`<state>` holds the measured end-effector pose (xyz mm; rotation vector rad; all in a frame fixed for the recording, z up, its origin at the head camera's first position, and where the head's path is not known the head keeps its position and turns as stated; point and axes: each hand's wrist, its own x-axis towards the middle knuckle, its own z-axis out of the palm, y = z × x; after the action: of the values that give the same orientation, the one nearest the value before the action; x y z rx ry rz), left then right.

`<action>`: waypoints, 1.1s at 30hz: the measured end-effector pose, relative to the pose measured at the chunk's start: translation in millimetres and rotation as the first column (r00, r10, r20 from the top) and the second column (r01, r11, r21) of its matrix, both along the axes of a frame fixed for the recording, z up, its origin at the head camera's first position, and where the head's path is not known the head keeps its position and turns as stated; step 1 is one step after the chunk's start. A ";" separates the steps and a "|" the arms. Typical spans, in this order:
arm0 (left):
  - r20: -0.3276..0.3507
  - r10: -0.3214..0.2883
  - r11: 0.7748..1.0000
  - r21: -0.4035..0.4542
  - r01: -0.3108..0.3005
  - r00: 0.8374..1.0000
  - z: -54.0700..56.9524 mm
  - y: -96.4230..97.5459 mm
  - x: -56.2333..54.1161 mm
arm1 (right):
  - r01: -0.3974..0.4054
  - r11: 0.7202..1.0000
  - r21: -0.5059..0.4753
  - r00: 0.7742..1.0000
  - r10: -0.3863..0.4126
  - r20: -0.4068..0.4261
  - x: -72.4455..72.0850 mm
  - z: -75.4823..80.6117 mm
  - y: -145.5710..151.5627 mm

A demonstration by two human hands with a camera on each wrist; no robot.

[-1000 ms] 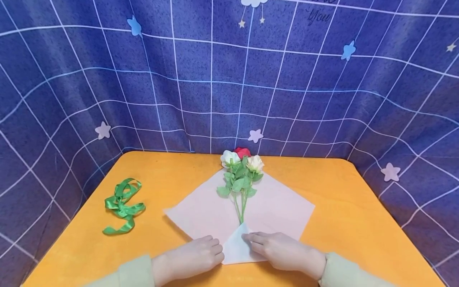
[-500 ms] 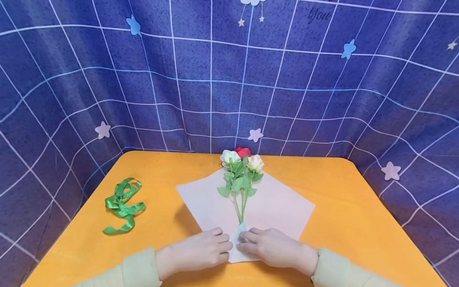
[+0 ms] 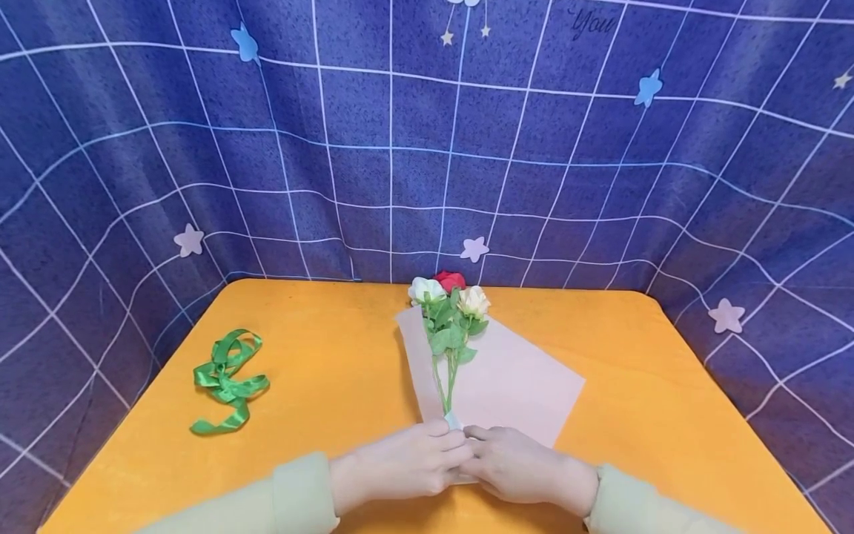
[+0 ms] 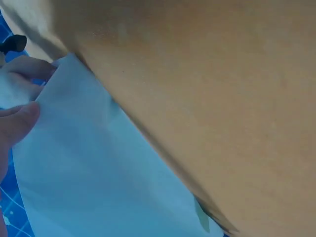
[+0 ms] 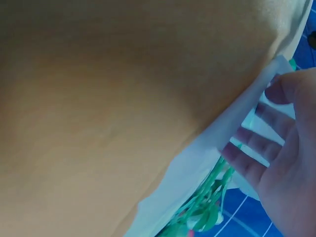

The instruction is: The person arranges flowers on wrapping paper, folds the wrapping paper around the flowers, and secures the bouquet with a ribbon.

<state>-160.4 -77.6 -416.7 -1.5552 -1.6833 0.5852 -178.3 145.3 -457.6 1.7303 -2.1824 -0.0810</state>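
A sheet of pale pink wrapping paper (image 3: 527, 378) lies under three artificial roses: white (image 3: 427, 290), red (image 3: 450, 280) and cream (image 3: 474, 302). Their green stems (image 3: 449, 382) run down to a bluish-white folded corner (image 3: 454, 420), mostly hidden by the hands. My left hand (image 3: 403, 463) grips the sheet's left side, which is folded inward beside the stems. Its thumb (image 4: 24, 118) lies on the paper (image 4: 103, 163) in the left wrist view. My right hand (image 3: 523, 466) meets the left at the bottom; in the right wrist view its fairly straight fingers (image 5: 249, 160) touch the paper.
A loose bundle of green satin ribbon (image 3: 230, 386) lies on the left of the orange table (image 3: 320, 371). Behind and around the table hangs a blue curtain (image 3: 373, 178) with white grid lines and stars.
My left hand has moved right, carrying the paper's left side up and inward towards the stems. The right hand has stayed nearly in place, and the hands now meet.
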 end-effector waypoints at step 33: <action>0.685 0.113 0.992 -0.121 -0.040 0.720 -28.9 -7.9 6.6 | 0.074 0.997 -0.032 0.961 -0.063 0.268 25.4 12.1 15.9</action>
<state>-153.9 -85.4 -445.6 -1.9300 -2.3059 0.1012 -152.9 161.2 -445.5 1.7275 -2.4144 0.1908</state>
